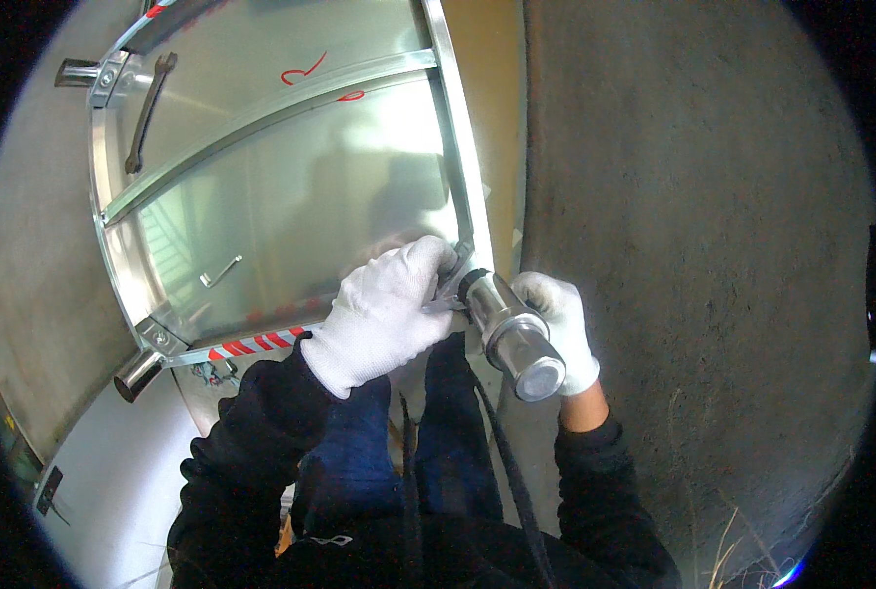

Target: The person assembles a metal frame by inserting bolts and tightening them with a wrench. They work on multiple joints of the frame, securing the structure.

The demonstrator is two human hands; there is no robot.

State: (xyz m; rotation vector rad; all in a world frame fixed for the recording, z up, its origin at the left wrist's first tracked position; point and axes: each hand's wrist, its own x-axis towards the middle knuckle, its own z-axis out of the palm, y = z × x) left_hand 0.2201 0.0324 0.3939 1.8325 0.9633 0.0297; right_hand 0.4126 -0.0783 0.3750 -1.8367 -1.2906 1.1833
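Note:
A steel tabletop panel lies underside up, with a metal frame around it. At its near right corner a shiny cylindrical metal leg points toward me, its round end nearest. My right hand, in a white glove, is closed against the leg's right side; the leg hides part of its fingers. My left hand, also white-gloved, is bent over the same corner just left of the leg. Its fingers pinch at the corner bracket, where something shiny shows; exactly what they grip is hidden.
An open-ended wrench and a small bent hex key lie on the panel. Short metal legs stick out at the near left and far left corners. Red-and-white tape runs along the near edge. Grey floor extends right.

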